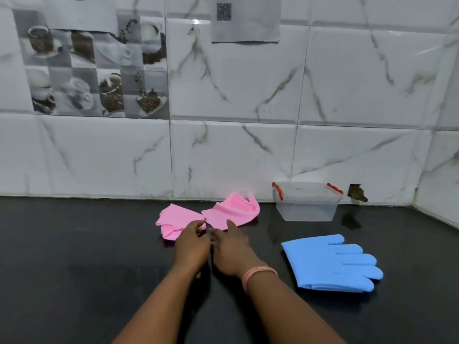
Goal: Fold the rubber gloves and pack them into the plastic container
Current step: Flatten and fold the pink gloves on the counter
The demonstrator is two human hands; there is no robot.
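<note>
Two pink rubber gloves lie crumpled on the black counter near the wall, one on the left [173, 219] and one on the right [233, 211]. My left hand [192, 240] pinches the near edge of the left pink glove. My right hand [231, 247] rests beside it, fingers touching the near edge of the right pink glove. A pair of blue rubber gloves [327, 263] lies flat and stacked to the right, fingers pointing right. The clear plastic container [306, 209] with red clips stands open against the wall, nothing inside it.
The black counter [74, 244] meets a white marble-tile wall at the back and on the right. A broken hole in the tile [357, 193] sits just right of the container. A pink band circles my right wrist [258, 274].
</note>
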